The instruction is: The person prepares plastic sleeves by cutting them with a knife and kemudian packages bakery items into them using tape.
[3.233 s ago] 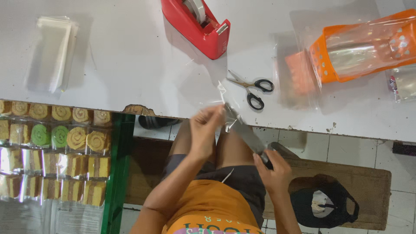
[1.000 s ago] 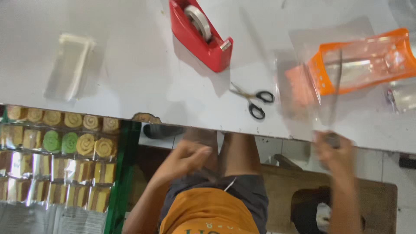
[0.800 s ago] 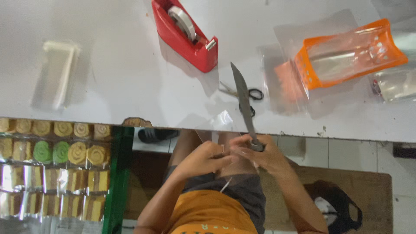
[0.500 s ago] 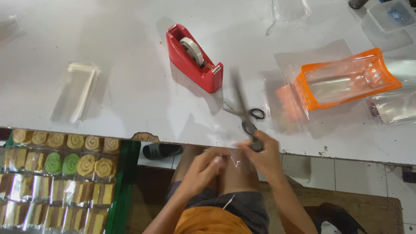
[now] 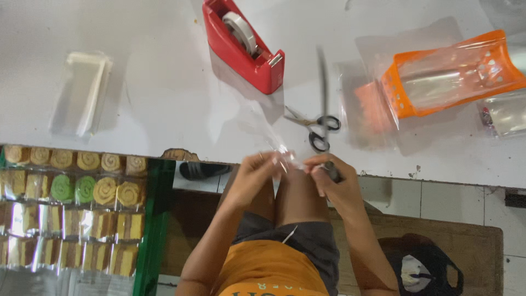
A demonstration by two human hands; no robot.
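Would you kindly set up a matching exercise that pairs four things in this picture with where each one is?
Things:
1. red tape dispenser
2. scissors
3. knife
4. swirl-patterned cakes

Places:
A. held in the right hand, blade pointing up over the table
B. in rows on the tray at the lower left
C. at the top middle of the white table
D. flat on the table near its front edge, just above the hands

Pairs: 1-C, 2-D, 3-A, 4-B
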